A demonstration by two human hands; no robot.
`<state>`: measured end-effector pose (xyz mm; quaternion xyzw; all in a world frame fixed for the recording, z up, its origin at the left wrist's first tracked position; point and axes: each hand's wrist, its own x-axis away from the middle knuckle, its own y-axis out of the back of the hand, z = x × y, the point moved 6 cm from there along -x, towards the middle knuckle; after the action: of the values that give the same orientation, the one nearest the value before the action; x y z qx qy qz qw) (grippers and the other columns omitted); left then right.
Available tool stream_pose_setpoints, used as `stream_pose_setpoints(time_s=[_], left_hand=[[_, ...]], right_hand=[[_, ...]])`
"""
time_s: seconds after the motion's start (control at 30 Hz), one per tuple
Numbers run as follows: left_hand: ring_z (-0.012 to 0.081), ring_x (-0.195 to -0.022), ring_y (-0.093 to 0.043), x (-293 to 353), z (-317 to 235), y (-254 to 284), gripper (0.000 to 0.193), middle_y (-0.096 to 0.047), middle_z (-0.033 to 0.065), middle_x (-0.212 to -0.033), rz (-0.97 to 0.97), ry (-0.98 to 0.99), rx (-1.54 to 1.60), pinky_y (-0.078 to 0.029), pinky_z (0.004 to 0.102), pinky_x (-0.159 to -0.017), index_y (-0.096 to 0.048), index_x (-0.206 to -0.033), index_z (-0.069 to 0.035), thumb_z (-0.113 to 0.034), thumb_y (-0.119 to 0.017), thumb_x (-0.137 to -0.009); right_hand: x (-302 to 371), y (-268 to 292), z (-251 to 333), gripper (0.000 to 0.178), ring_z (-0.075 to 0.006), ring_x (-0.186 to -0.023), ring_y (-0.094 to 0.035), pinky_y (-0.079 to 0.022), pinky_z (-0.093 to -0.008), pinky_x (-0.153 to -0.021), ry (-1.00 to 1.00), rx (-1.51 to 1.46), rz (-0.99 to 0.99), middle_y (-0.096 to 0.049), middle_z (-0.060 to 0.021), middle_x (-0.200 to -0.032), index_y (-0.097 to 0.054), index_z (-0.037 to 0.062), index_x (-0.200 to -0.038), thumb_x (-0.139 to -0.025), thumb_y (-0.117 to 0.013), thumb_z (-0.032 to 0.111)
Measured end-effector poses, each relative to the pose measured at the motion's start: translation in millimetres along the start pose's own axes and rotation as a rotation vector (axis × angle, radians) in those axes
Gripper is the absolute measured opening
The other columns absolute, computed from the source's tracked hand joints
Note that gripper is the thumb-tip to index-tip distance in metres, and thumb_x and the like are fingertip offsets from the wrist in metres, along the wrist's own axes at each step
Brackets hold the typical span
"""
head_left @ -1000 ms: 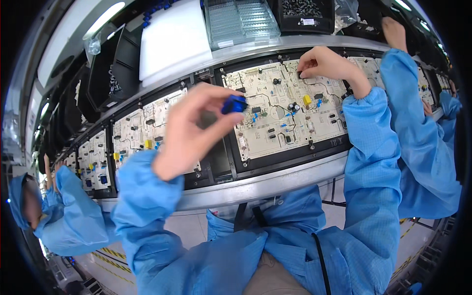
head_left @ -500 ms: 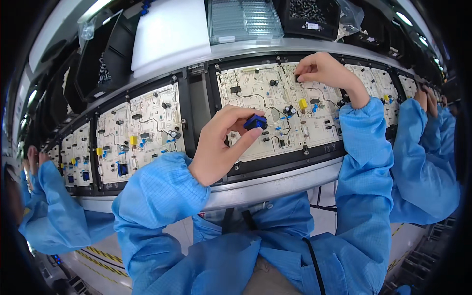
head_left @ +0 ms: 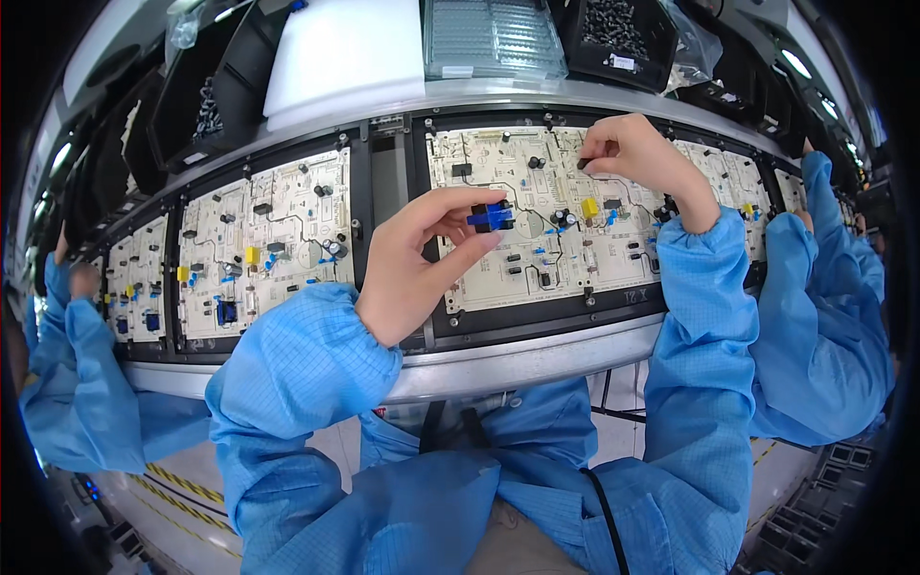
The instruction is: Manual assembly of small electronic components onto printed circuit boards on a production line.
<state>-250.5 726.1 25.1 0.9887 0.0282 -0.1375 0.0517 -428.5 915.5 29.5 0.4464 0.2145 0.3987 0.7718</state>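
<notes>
My left hand [head_left: 407,264] is closed in a pinch around a small blue and black transformer [head_left: 493,218], held above the circuit board [head_left: 484,283] in front of me. Its thumb and forefinger grip the sides. My right hand [head_left: 640,158] reaches over the far part of the same board, thumb and fingers pinched on a small black component [head_left: 584,164]. Whether that component touches the board is hard to tell. Around the hands the board carries a yellow capacitor [head_left: 589,207], a black chip [head_left: 462,170] and several small blue and black parts.
More boards in black frames line the rail left and right; one at left bears a blue transformer [head_left: 226,313]. Beyond the rail stand a white sheet [head_left: 345,57], a clear tray [head_left: 494,43] and a black bin [head_left: 618,38] of small parts. Co-workers' blue sleeves [head_left: 815,326] flank me.
My left hand has moved slightly away from me and turned the transformer, showing more of its blue side. My right hand has shifted slightly toward me, still pinching. The view has tilted a little.
</notes>
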Motion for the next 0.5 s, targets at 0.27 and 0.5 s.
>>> stream_pose_setpoints(time_s=[0.27, 0.5], left_hand=[[0.0076, -0.076, -0.055, -1.7, -1.2, -1.8, 0.028, -0.059, 0.0018, -0.083, -0.028, -0.007, -0.058, -0.047, 0.0215, -0.070, -0.064, -0.100, -0.005, 0.000, -0.072, -0.074], [0.0122, -0.080, -0.052, -3.3, -16.8, 7.4, 0.030, -0.053, 0.0042, -0.091, -0.093, -0.216, -0.281, -0.044, 0.0233, -0.069, -0.062, -0.094, -0.005, 0.000, -0.075, -0.068]], right_hand=[[2.2, -1.0, 0.3, 0.016, -0.0128, -0.062, -0.056, -0.046, -0.0252, -0.058, 0.001, 0.016, -0.012, -0.060, -0.0067, -0.069, -0.064, -0.0009, -0.081, -0.067, -0.072, 0.001], [4.4, 4.7, 14.7, 0.030, -0.0124, -0.065, -0.057, -0.046, -0.0248, -0.060, 0.003, 0.064, 0.010, -0.061, -0.0065, -0.072, -0.062, 0.0001, -0.096, -0.068, -0.073, 0.003]])
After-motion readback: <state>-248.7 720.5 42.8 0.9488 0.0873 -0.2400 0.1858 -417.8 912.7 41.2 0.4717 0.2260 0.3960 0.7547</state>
